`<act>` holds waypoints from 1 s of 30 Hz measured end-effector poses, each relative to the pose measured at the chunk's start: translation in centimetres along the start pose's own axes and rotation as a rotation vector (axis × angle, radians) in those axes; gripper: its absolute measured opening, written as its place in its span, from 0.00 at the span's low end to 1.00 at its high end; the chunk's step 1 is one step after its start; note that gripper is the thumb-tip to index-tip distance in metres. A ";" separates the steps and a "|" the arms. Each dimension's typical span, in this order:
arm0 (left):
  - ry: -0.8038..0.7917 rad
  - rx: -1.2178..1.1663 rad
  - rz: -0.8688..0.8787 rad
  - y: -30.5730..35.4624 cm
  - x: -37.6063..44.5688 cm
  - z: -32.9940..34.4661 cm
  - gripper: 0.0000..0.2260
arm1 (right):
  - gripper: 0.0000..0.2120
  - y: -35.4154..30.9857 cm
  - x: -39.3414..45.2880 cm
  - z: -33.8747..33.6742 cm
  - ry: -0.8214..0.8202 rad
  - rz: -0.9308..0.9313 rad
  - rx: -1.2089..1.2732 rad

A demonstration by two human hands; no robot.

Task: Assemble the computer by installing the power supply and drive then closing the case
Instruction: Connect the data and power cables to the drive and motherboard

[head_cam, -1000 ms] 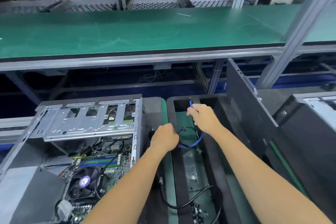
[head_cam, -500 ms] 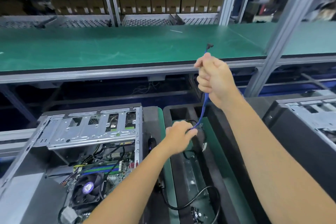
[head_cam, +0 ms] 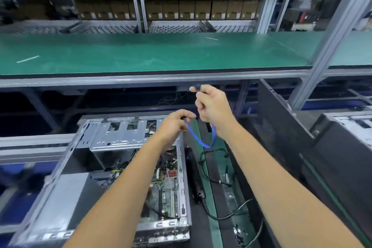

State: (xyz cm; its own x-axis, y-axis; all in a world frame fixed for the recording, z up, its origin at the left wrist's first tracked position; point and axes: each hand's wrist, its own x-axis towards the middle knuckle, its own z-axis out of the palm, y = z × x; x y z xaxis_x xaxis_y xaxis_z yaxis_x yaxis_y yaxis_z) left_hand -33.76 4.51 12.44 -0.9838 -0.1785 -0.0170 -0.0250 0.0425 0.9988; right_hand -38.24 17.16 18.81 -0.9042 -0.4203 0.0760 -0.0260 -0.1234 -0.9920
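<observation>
An open computer case (head_cam: 84, 167) lies on its side at lower left, its motherboard (head_cam: 169, 191) and silver drive cage (head_cam: 120, 133) exposed. A thin blue cable (head_cam: 198, 140) hangs in a loop above the case's right edge. My left hand (head_cam: 175, 125) pinches one black end of it. My right hand (head_cam: 213, 104), higher and to the right, grips the other end, whose black connector sticks out above my fingers.
A black tray (head_cam: 251, 213) with a green floor lies right of the case and holds black cables (head_cam: 223, 181) and loose screws (head_cam: 237, 233). A dark side panel (head_cam: 281, 127) leans at right, beside another case (head_cam: 346, 131). A green workbench (head_cam: 161, 52) spans the back.
My right hand has come down from high above the tray. My left hand rose from the tray with the cable's other end, which now hangs slack near the case.
</observation>
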 end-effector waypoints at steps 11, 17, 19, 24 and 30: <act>0.365 -0.090 0.051 -4.3 -5.1 -9.5 0.04 | 0.15 9.4 -2.8 9.9 -0.245 0.074 0.019; 0.321 0.057 -0.105 -6.8 -5.4 -10.9 0.07 | 0.10 11.6 -3.0 12.0 -0.134 0.088 -0.085; 0.320 0.076 -0.113 -7.2 -5.4 -11.1 0.07 | 0.10 12.2 -3.3 12.2 -0.090 0.118 -0.078; 0.333 0.123 -0.141 -8.0 -5.7 -10.4 0.09 | 0.09 12.6 -3.9 12.1 -0.024 0.139 -0.132; 0.335 0.263 -0.334 -9.8 -6.3 -9.6 0.14 | 0.09 13.7 -4.0 11.8 0.039 0.210 -0.321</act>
State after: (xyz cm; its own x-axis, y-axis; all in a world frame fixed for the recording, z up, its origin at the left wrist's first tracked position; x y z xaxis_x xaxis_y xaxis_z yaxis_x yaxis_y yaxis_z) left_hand -25.62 -4.21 3.24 -0.8052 -0.5264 -0.2731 -0.4129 0.1670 0.8954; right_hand -29.94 6.58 6.07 -0.9196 -0.3708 -0.1297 0.0347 0.2522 -0.9671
